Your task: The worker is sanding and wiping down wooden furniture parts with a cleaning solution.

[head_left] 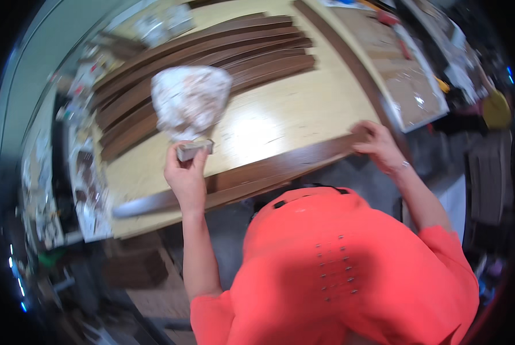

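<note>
Left hand (187, 181): fingers gripping grey rectangular block (186, 152). Right hand (379, 148): fingers curled at end of long brown wooden strip (275, 165); grip unclear.

A red tool (389, 18) lies at upper right, a yellowish round object (496, 110) (kind unclear) lower down.

No legible text, labels or signs; small marks (342, 248) on red shirt (395, 247) unreadable.
</note>
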Action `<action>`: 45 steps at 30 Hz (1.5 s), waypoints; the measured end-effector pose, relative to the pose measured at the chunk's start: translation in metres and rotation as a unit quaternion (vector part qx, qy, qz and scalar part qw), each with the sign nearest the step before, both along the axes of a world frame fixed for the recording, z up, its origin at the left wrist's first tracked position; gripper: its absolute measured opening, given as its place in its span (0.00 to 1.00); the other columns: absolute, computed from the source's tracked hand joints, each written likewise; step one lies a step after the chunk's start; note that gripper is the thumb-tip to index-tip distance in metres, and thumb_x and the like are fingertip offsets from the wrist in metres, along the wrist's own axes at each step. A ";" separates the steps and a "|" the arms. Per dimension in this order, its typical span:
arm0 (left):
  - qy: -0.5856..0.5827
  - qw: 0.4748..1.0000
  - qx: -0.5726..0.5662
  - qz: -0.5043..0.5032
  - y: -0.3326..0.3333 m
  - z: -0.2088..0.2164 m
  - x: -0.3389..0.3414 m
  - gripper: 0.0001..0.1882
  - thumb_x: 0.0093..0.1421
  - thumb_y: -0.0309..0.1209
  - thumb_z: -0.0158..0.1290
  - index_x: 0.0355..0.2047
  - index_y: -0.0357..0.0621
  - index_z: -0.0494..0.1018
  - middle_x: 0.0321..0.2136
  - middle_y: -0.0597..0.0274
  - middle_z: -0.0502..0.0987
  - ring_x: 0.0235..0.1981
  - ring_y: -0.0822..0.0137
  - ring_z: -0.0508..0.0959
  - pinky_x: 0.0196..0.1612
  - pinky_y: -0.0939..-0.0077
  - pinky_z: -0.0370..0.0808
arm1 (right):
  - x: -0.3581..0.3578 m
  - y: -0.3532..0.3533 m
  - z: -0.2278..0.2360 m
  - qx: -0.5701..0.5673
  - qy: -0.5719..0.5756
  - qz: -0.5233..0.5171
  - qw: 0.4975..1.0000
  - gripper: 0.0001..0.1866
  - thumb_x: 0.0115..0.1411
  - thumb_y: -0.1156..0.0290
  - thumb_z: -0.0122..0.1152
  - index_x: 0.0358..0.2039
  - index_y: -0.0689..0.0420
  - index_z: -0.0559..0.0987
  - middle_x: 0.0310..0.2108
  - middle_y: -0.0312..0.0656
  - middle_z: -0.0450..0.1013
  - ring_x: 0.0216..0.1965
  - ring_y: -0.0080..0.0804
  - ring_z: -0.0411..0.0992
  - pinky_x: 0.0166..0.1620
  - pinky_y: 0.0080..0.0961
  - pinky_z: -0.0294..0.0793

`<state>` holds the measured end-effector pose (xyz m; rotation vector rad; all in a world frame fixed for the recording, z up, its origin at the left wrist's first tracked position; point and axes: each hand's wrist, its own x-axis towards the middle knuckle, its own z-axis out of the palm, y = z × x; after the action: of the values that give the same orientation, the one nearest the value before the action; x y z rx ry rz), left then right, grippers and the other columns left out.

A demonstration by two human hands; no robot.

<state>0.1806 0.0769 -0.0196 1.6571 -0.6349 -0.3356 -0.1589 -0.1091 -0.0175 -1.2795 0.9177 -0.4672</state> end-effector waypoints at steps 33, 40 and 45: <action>-0.361 0.918 0.056 -0.152 -0.087 0.068 -0.167 0.14 0.47 0.28 0.65 0.30 0.41 0.71 0.20 0.56 0.72 0.20 0.55 0.74 0.23 0.65 0.69 | 0.020 -0.004 -0.006 -0.060 -0.225 0.014 0.972 0.25 0.42 0.84 0.73 0.41 0.64 0.73 0.39 0.37 0.71 0.42 0.20 0.71 0.49 0.21 0.72; -0.416 0.891 -0.009 -0.178 -0.108 0.069 -0.183 0.14 0.47 0.30 0.65 0.29 0.41 0.70 0.21 0.56 0.70 0.20 0.56 0.72 0.23 0.65 0.67 | 0.022 -0.009 0.009 -0.034 -0.232 -0.011 0.972 0.21 0.42 0.87 0.69 0.38 0.63 0.73 0.30 0.31 0.67 0.33 0.15 0.66 0.41 0.16 0.72; -0.290 0.949 0.126 -0.009 -0.036 0.029 -0.119 0.12 0.51 0.30 0.63 0.30 0.39 0.71 0.22 0.57 0.74 0.21 0.64 0.74 0.27 0.72 0.71 | 0.021 -0.013 0.000 -0.054 -0.205 -0.043 0.976 0.23 0.41 0.85 0.72 0.39 0.65 0.73 0.31 0.33 0.68 0.34 0.15 0.67 0.40 0.15 0.71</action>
<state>0.0615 0.0409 0.0092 2.0125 -1.0788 0.0764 -0.1379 -0.1217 -0.0177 -1.1840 0.6066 -0.8246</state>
